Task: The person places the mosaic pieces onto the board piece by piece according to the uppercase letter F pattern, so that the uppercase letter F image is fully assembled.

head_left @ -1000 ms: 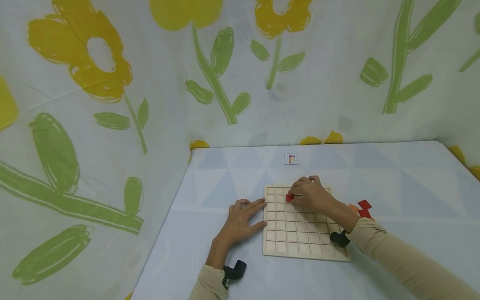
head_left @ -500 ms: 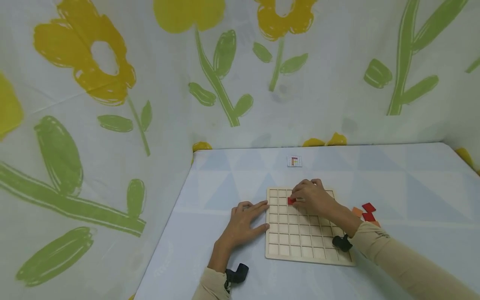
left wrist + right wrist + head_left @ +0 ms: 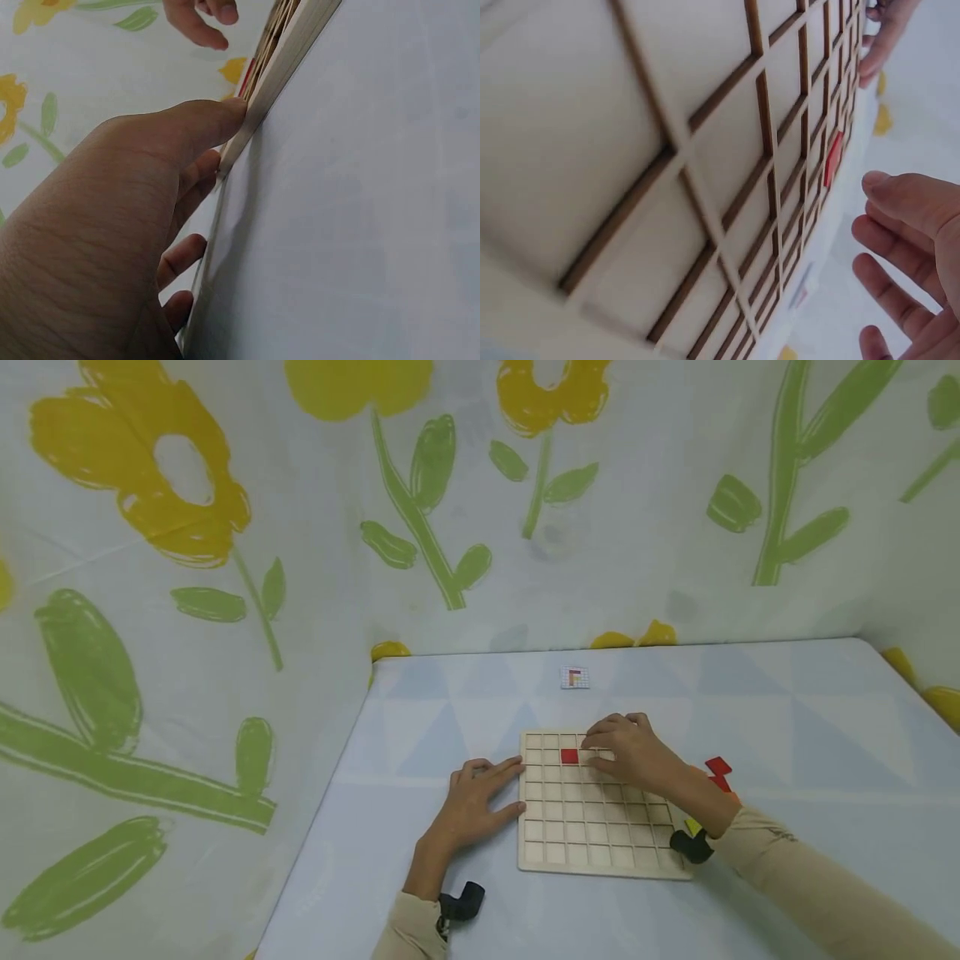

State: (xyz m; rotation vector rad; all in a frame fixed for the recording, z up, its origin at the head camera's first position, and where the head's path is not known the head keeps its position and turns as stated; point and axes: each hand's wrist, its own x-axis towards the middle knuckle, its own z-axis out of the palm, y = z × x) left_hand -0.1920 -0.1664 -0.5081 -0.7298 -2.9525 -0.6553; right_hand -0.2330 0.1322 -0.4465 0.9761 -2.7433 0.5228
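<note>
A red square tile (image 3: 569,757) lies in a cell of the wooden grid board (image 3: 555,857), in the second row from the far edge. My right hand (image 3: 636,755) hovers just right of that tile, thumb and fingers apart and holding nothing. In the right wrist view the right hand (image 3: 919,247) shows a gap between its fingertips and the red tile (image 3: 832,159). My left hand (image 3: 472,802) rests its fingertips and thumb against the board's left edge. Up close in the left wrist view, the left thumb (image 3: 202,127) touches the board's side.
Right of the board lie loose red tiles (image 3: 718,766), with orange ones partly behind the right wrist and a yellow tile (image 3: 692,827) by the forearm. A small printed pattern card (image 3: 574,677) sits beyond the board. A flower-patterned cloth wall (image 3: 645,552) rises behind the table.
The right hand has let go of the red tile, which now lies in its cell, and has moved slightly right. The left hand stays at the board's edge. The head view has shifted a little.
</note>
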